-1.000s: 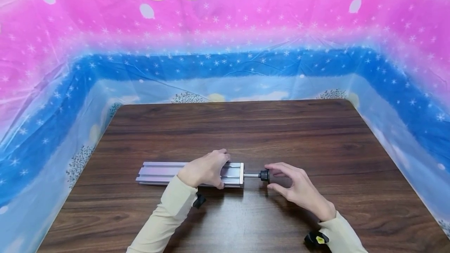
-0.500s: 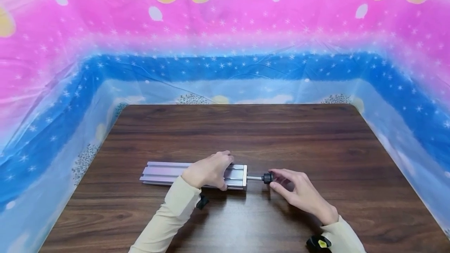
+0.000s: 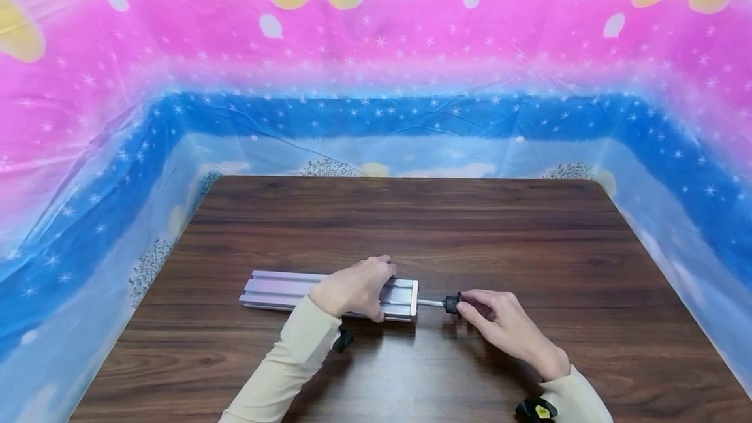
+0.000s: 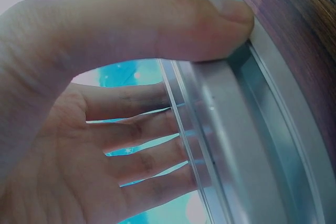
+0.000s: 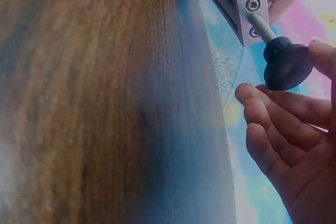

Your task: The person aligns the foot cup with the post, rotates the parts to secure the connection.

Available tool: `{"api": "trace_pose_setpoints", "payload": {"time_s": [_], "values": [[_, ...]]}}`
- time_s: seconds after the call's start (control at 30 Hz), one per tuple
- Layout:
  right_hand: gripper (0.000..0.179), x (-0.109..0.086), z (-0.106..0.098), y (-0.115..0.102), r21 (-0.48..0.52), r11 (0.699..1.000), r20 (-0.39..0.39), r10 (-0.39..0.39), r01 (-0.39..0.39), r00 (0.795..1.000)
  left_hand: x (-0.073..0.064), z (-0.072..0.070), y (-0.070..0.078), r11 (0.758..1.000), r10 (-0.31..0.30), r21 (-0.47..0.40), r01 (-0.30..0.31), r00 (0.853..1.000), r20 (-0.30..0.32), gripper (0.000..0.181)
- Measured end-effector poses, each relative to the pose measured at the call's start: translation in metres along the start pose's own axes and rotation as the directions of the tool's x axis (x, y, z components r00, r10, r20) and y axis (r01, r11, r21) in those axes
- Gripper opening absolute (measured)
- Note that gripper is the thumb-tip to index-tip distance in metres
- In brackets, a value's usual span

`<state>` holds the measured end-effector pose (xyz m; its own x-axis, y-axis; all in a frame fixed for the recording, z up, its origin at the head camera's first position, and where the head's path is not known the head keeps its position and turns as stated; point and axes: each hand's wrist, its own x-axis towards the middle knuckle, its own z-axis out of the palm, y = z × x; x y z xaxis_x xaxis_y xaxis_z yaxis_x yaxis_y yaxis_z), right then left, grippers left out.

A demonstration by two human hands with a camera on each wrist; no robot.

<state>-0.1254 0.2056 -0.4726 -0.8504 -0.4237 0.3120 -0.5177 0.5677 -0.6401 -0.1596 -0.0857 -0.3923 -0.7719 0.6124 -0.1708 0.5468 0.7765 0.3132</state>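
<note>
A silver aluminium extrusion with slots along its sides lies on the table. My left hand grips it across the top near its right end, thumb on the near side and fingers on the far side. From the metal end plate, which has screws in it, a threaded rod sticks out to the right. On the rod's end is a levelling foot with a black round base. My right hand pinches that base at its rim between thumb and fingers; in the right wrist view the other fingers fan out below.
The dark wood-grain table has rounded far corners. Behind it and along both sides hangs a pink and blue cloth with snowflakes. A black wrist device sits by the right sleeve.
My right thumb and fingers have closed in from a wider spread onto the black base. The left hand keeps its grip on the extrusion. The head view has shifted slightly.
</note>
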Motion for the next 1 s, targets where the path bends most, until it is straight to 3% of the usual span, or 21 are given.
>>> {"api": "trace_pose_setpoints", "payload": {"time_s": [0.23, 0.47, 0.7, 1.0], "values": [[0.027, -0.0018, -0.0001, 0.0004, 0.017, 0.999, -0.004, -0.043, 0.043, 0.999, -0.0009, -0.0001, 0.0005, 1.000, -0.002, -0.007, 0.002, 1.000, -0.004, 0.055], [0.067, -0.0044, -0.0018, -0.0027, 0.020, 0.985, -0.044, -0.167, 0.168, 0.985, -0.0015, -0.0006, 0.0004, 1.000, -0.009, -0.010, 0.009, 1.000, -0.004, 0.054], [0.061, -0.0033, 0.0032, -0.0010, 0.054, 0.972, -0.063, -0.225, 0.229, 0.972, -0.0012, 0.0020, 0.0001, 1.000, -0.018, -0.012, 0.018, 1.000, -0.001, 0.056], [0.054, -0.0020, 0.0016, -0.0016, -0.007, 0.967, -0.087, -0.253, 0.253, 0.964, -0.0018, 0.0025, 0.0009, 1.000, -0.007, -0.005, 0.007, 1.000, -0.014, 0.058]]}}
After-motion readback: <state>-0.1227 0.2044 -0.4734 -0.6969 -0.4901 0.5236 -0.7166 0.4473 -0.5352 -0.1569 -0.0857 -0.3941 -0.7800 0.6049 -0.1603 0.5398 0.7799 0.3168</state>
